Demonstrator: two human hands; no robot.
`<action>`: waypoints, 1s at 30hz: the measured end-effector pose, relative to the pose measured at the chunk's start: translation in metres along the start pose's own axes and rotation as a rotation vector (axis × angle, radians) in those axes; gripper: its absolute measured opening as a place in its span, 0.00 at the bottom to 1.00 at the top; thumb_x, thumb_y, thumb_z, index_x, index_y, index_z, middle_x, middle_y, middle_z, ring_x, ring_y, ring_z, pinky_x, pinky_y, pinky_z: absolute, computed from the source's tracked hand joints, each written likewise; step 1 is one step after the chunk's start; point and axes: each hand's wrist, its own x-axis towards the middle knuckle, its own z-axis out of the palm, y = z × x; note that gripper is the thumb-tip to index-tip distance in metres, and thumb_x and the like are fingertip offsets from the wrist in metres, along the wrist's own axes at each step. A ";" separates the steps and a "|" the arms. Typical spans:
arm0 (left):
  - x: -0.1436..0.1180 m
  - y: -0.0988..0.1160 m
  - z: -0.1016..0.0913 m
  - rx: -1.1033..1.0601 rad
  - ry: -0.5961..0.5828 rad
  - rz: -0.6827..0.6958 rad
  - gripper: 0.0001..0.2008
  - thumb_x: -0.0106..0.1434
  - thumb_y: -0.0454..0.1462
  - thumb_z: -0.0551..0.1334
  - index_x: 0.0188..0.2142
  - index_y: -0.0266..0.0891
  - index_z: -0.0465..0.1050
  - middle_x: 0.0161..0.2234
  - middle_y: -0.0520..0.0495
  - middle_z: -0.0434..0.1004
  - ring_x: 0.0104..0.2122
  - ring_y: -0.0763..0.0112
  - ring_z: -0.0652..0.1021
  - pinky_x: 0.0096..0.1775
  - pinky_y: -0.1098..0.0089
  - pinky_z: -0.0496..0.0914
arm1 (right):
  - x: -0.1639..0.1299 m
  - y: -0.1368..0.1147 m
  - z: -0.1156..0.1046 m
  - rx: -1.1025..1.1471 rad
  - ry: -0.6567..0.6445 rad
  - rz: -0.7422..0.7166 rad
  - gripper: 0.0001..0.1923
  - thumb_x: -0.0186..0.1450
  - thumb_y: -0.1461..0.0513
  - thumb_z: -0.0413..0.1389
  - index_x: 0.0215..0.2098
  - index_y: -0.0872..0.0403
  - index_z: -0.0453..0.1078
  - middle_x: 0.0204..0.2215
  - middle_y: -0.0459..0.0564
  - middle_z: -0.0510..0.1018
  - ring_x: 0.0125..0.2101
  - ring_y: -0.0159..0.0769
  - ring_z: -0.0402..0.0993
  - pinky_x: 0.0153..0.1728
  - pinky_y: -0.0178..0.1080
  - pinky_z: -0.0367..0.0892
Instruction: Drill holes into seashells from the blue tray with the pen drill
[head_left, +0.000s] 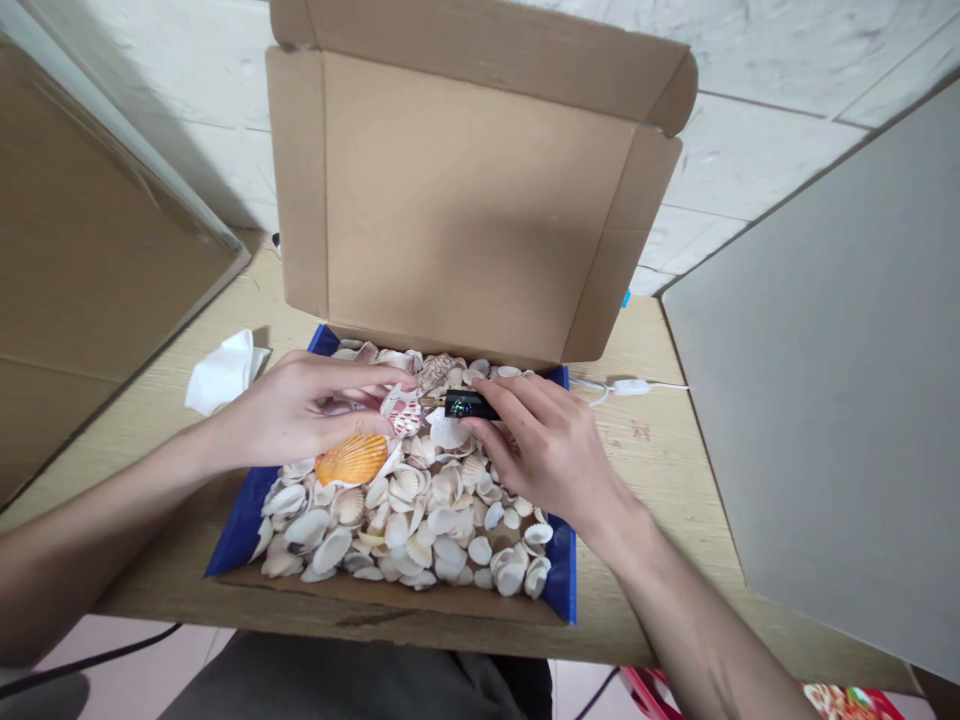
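My left hand [300,412] comes in from nine o'clock and is closed around a small white shell with reddish markings [403,412], thumb and fingertips pinching it just above the heap. Directly under that hand, at its five o'clock, lies an orange scallop shell [351,460], touching the heel of my palm.

My right hand [546,452] reaches in from four o'clock, its fingers curled on a small black tool with a brass tip [466,405]; the tip points toward nine o'clock and meets the marked shell. A glint of coloured light shows on the black body, but I can read no writing or brand on it.

Both hands work over a shallow cardboard box with blue sides [238,530], filled with pale seashells [435,530], mostly white and cream scallops and cockles. The box's lid [465,200] stands open at twelve o'clock, plain brown, with no print I can make out.

The box sits on a light wooden table [660,470]. At ten o'clock from my left hand lies a crumpled white tissue [223,372]. At two o'clock from my right hand a white cable with an inline switch [631,387] runs across the table. A brown cardboard panel [90,280] stands at nine o'clock, a grey board [832,380] at three o'clock.
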 end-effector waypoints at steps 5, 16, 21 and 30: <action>0.001 0.000 -0.001 0.023 0.008 0.029 0.17 0.62 0.40 0.65 0.45 0.29 0.78 0.33 0.45 0.83 0.25 0.81 0.78 0.31 0.86 0.71 | 0.001 0.000 0.000 -0.002 0.012 -0.007 0.16 0.69 0.59 0.51 0.47 0.64 0.71 0.34 0.56 0.80 0.34 0.39 0.74 0.36 0.40 0.71; 0.001 0.001 0.000 0.004 0.001 0.011 0.16 0.62 0.39 0.65 0.45 0.29 0.79 0.35 0.43 0.84 0.26 0.78 0.80 0.31 0.83 0.72 | 0.000 -0.001 0.000 -0.009 0.002 -0.003 0.16 0.69 0.59 0.51 0.47 0.63 0.71 0.34 0.55 0.80 0.34 0.38 0.74 0.36 0.39 0.70; 0.002 0.001 0.000 0.007 0.006 0.015 0.16 0.62 0.40 0.65 0.45 0.29 0.79 0.34 0.43 0.84 0.25 0.79 0.79 0.30 0.83 0.72 | 0.000 0.000 0.000 -0.006 0.003 -0.002 0.16 0.69 0.59 0.50 0.47 0.63 0.71 0.34 0.55 0.79 0.34 0.38 0.74 0.36 0.39 0.70; 0.001 0.001 0.000 0.022 0.012 0.009 0.17 0.62 0.41 0.65 0.44 0.28 0.79 0.34 0.42 0.84 0.25 0.79 0.79 0.31 0.85 0.72 | 0.000 0.000 0.000 -0.005 0.001 -0.001 0.16 0.69 0.59 0.51 0.47 0.63 0.71 0.34 0.55 0.79 0.34 0.38 0.74 0.35 0.39 0.70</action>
